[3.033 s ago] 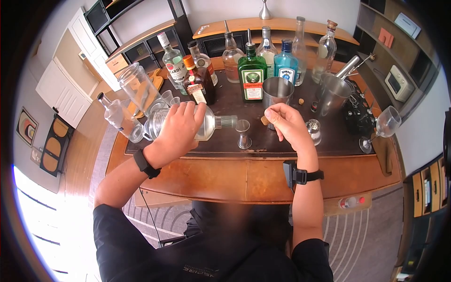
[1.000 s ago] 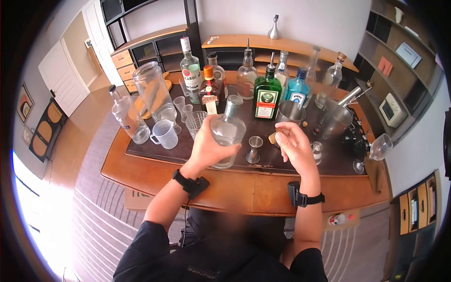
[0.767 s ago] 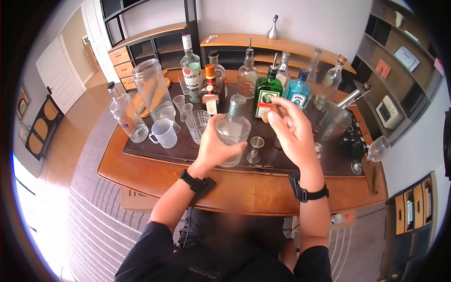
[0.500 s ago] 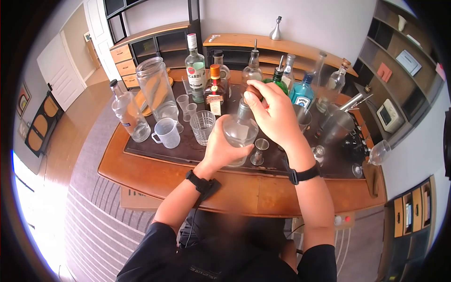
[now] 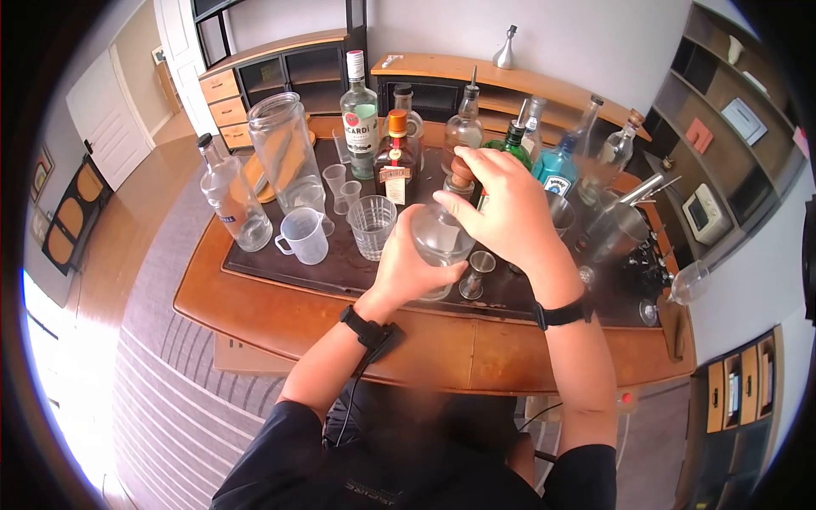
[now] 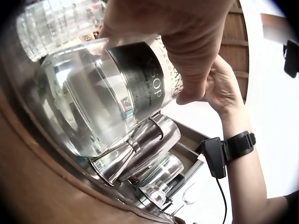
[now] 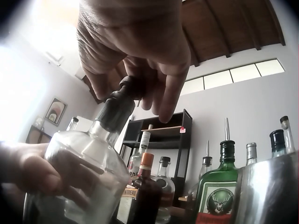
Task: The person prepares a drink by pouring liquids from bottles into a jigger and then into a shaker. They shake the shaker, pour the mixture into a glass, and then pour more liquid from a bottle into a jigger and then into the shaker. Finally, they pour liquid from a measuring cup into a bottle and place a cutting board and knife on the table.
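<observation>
My left hand (image 5: 406, 265) grips a clear glass bottle (image 5: 440, 236) around its body, holding it nearly upright over the dark mat. A dark label reading VSOP shows on the bottle (image 6: 77, 100) in the left wrist view, with clear liquid inside. At its mouth, my right hand (image 5: 514, 204) pinches a brown cork stopper (image 5: 461, 172). The right wrist view has the stopper (image 7: 132, 87) at the top of the neck, partly covered by the fingers. A steel jigger (image 5: 478, 276) stands just right of the bottle, close to its base.
Left of the bottle stand a cut-glass tumbler (image 5: 371, 228), a plastic measuring jug (image 5: 304, 238) and a tall glass jar (image 5: 289, 161). Behind are several liquor bottles, including an orange-capped one (image 5: 397, 157). A steel shaker tin (image 5: 619, 236) and a wine glass (image 5: 687, 285) stand right.
The bottle was tipped sideways at the jigger and now stands nearly upright in my left hand. My right hand has brought the cork stopper leftward to the bottle's mouth.
</observation>
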`<act>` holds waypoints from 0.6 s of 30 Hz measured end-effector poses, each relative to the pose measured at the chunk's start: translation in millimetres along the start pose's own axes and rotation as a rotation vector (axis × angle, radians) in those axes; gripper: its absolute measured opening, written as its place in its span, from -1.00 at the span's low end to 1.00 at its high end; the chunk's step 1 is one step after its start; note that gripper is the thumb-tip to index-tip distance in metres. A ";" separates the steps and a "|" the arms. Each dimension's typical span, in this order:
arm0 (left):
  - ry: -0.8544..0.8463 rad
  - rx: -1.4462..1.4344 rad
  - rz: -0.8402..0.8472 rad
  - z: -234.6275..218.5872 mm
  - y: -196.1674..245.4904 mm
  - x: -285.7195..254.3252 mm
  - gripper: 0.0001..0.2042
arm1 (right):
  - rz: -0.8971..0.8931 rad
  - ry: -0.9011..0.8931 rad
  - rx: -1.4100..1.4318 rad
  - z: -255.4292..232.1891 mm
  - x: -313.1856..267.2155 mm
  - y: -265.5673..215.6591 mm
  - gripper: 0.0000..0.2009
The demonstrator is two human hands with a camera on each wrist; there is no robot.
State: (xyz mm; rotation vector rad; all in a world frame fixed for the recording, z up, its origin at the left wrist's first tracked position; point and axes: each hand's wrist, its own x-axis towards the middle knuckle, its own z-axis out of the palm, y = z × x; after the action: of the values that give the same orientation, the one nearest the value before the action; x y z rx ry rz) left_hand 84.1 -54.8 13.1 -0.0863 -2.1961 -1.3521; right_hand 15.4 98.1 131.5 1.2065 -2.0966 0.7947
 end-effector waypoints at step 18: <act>0.014 0.004 -0.014 -1.7 -3.9 -1.8 -0.01 | -0.056 0.086 -0.096 20.4 -7.8 -14.7 -0.45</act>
State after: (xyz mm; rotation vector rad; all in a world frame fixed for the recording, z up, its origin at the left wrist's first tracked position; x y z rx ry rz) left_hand 85.1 -57.8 9.7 -0.0603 -2.1909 -1.3521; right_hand 27.8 81.2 115.6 1.1549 -1.9994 0.7005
